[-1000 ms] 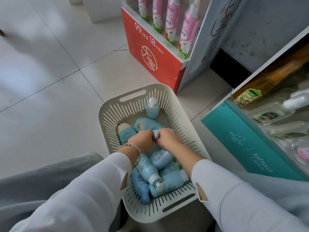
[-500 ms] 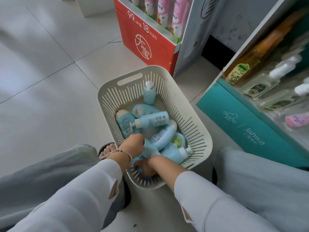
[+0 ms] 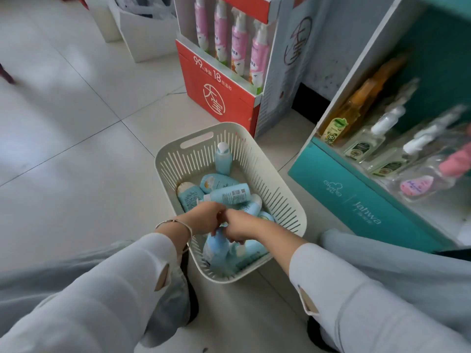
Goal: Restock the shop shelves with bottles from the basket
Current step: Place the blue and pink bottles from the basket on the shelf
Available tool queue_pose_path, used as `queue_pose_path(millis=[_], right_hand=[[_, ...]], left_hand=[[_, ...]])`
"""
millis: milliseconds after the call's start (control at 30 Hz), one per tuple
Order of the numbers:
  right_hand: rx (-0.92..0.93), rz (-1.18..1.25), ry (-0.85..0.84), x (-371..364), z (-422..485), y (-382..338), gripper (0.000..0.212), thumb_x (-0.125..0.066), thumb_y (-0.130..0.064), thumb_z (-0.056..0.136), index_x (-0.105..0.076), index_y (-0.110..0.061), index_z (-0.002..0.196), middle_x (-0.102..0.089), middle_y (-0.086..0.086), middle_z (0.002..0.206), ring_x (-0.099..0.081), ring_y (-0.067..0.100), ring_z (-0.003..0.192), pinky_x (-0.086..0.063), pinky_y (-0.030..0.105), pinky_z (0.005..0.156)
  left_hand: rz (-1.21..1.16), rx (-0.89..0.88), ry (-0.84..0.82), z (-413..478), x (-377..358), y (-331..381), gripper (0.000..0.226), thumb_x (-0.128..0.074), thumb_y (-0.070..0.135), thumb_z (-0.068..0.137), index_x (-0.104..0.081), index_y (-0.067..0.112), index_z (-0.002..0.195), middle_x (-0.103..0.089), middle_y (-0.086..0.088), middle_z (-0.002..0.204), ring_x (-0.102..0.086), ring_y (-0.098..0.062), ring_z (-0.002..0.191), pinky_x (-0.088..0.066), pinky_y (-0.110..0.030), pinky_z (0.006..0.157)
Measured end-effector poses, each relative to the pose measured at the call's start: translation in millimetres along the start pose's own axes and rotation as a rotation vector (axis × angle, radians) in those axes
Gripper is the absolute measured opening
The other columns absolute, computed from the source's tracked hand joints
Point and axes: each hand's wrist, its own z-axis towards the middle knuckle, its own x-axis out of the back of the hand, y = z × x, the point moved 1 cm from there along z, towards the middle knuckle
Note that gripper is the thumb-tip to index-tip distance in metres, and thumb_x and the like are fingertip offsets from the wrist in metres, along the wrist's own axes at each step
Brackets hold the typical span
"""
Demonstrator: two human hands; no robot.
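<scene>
Bottles (image 3: pixel 224 194) lie heaped in the basket (image 3: pixel 288 200), where left hand (image 3: pixel 204 217) and right hand (image 3: pixel 239 226) both clasp one blue bottle (image 3: pixel 216 250) at its near end, probably to lift it toward the right-hand shelf (image 3: pixel 356 200).

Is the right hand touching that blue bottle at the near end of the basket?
Touching. Head view: the right hand curls its fingers over the blue bottle, no gap.

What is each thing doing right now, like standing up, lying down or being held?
Cream slatted plastic basket: upright on the floor, holding bottles.
Far pale blue plastic bottle: standing upright.
Barcoded pale blue bottle: lying on its side.
Near pale blue bottle: gripped by right hand, blurred.
Left hand: on the same bottle, grip unclear.
Pink spray bottles: standing upright in red cardboard display.
</scene>
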Motion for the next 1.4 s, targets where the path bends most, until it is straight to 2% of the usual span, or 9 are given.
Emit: queue_pose_path(millis=[267, 467, 567, 633, 767, 867, 1000, 1133, 1400], right_hand=[[0.121, 0.023, 0.293, 50, -51, 4, 0.029, -0.062, -0.025, 0.086, -0.063, -0.019, 0.115, -0.065, 0.007, 0.112, -0.055, 0.017, 0.092, -0.037, 0.023, 0.074], [0.104, 0.266, 0.571, 124, -117, 27, 0.011, -0.058, -0.023, 0.085, -0.061, -0.019, 0.095, -0.059, 0.0, 0.084, -0.053, 0.015, 0.079, -0.043, 0.03, 0.071], [0.148, 0.403, 0.687, 154, -160, 37, 0.001, -0.06, -0.015, 0.085, -0.059, -0.014, 0.085, -0.049, -0.004, 0.065, -0.044, 0.006, 0.059, -0.036, 0.016, 0.051], [0.183, 0.491, 0.781, 170, -190, 45, 0.013, -0.06, -0.01, 0.087, -0.058, -0.016, 0.075, -0.048, -0.006, 0.061, -0.042, 0.0, 0.054, -0.031, 0.008, 0.043], [0.217, 0.616, 0.976, 196, -251, 55, 0.013, -0.065, -0.02, 0.078, -0.059, -0.012, 0.069, -0.049, -0.001, 0.062, -0.042, 0.007, 0.06, -0.032, 0.017, 0.052], [0.281, 0.776, 1.136, 210, -302, 60, 0.01, -0.066, -0.025, 0.071, -0.061, -0.018, 0.066, -0.054, -0.002, 0.065, -0.047, 0.008, 0.063, -0.038, 0.016, 0.059], [0.297, 0.774, 1.348, 223, -342, 70, 0.006, -0.065, -0.019, 0.087, -0.063, -0.015, 0.083, -0.061, 0.001, 0.079, -0.057, 0.017, 0.079, -0.046, 0.03, 0.078], [0.152, 0.623, 1.318, 218, -379, 81, 0.038, -0.067, -0.03, 0.086, -0.059, -0.012, 0.118, -0.065, 0.008, 0.111, -0.062, 0.025, 0.103, -0.051, 0.04, 0.092], [-0.02, 0.64, 1.435, 211, -411, 98, 0.048, -0.073, -0.027, 0.071, -0.056, -0.016, 0.115, -0.065, 0.007, 0.108, -0.063, 0.026, 0.098, -0.054, 0.037, 0.083]], left_hand=[[-0.086, -0.098, 0.152, -17, 30, 57, 0.038, -0.047, 0.0, 0.089, -0.048, 0.004, 0.127, -0.056, -0.015, 0.124, -0.053, -0.028, 0.116, -0.037, -0.029, 0.094], [-0.368, -0.274, 0.244, -37, 67, 136, 0.052, -0.04, -0.017, 0.081, -0.046, 0.003, 0.129, -0.057, -0.02, 0.122, -0.055, -0.026, 0.103, -0.046, -0.031, 0.082], [-0.377, -0.361, 0.231, -46, 84, 177, 0.055, -0.045, -0.019, 0.076, -0.053, 0.009, 0.123, -0.058, -0.013, 0.12, -0.054, -0.027, 0.112, -0.045, -0.034, 0.093], [-0.381, -0.401, 0.189, -54, 92, 203, 0.055, -0.052, -0.015, 0.078, -0.051, 0.014, 0.124, -0.056, -0.006, 0.113, -0.057, -0.018, 0.1, -0.048, -0.024, 0.081], [-0.439, -0.467, 0.049, -72, 94, 258, 0.059, -0.071, 0.009, 0.079, -0.043, 0.024, 0.129, -0.057, -0.003, 0.113, -0.058, -0.02, 0.103, -0.052, -0.033, 0.089], [-0.372, -0.588, 0.218, -87, 96, 312, 0.059, -0.075, 0.018, 0.076, -0.044, 0.017, 0.126, -0.057, -0.005, 0.111, -0.057, -0.02, 0.102, -0.049, -0.034, 0.089], [-0.518, -0.7, 0.377, -105, 93, 365, 0.055, -0.08, 0.017, 0.071, -0.047, 0.017, 0.115, -0.059, -0.003, 0.099, -0.057, -0.017, 0.09, -0.05, -0.032, 0.082], [-0.615, -0.757, 0.452, -127, 85, 401, 0.048, -0.077, 0.017, 0.073, -0.045, 0.021, 0.108, -0.059, 0.004, 0.088, -0.056, -0.004, 0.073, -0.043, -0.012, 0.054], [-0.505, -0.858, 0.644, -152, 54, 445, 0.047, -0.06, 0.003, 0.076, -0.044, 0.018, 0.118, -0.059, 0.002, 0.09, -0.059, -0.02, 0.086, -0.05, -0.035, 0.074]])
